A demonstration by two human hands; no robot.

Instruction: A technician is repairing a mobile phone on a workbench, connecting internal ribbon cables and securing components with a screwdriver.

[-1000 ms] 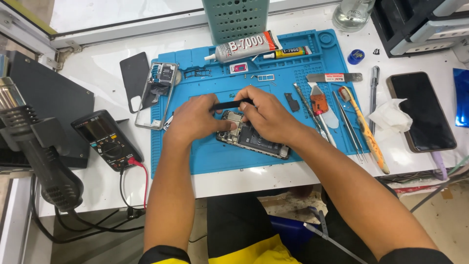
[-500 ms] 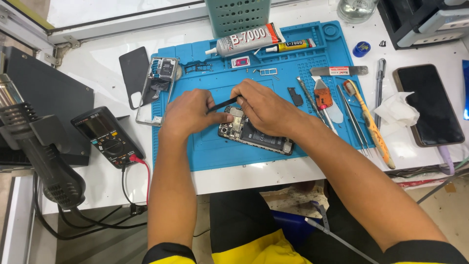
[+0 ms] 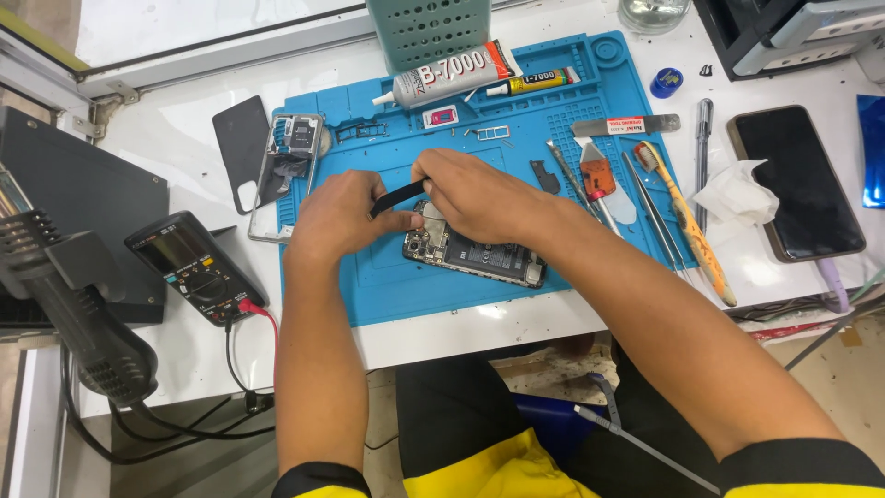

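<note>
The fingertips of the left hand (image 3: pixel 346 217) pinch one end of a thin, flat black strip (image 3: pixel 398 196), thumb and forefinger closed on it; the other fingers curl under. The right hand (image 3: pixel 475 194) grips the strip's other end, its fingers folded down over it so that the exact hold is hidden. The strip runs tilted between the two hands, its right end higher.

Just under the hands lies an opened smartphone with its back cover off, dark battery and camera cluster showing (image 3: pixel 472 258). It rests on a blue silicone repair mat (image 3: pixel 387 286), near the mat's middle, and the right hand's knuckles hang over its upper end; whether the strip touches the phone cannot be told.

On the mat's upper left lies a grey metal phone frame with loose parts (image 3: pixel 288 166), and just off the mat on that side a dark rear cover (image 3: pixel 240 148). At the mat's top edge lie a large white glue tube (image 3: pixel 447 74) and a small yellow one (image 3: pixel 535 83). On the mat's right side are metal tweezers and pry tools (image 3: pixel 599 180) and an orange-handled brush (image 3: pixel 691 231).

Right of the mat lie a crumpled white tissue (image 3: pixel 737 194) and a black phone, screen up (image 3: pixel 797 180). Left of the mat sit a black multimeter with red lead (image 3: pixel 194 267) and a black hot-air gun (image 3: pixel 69 304).
</note>
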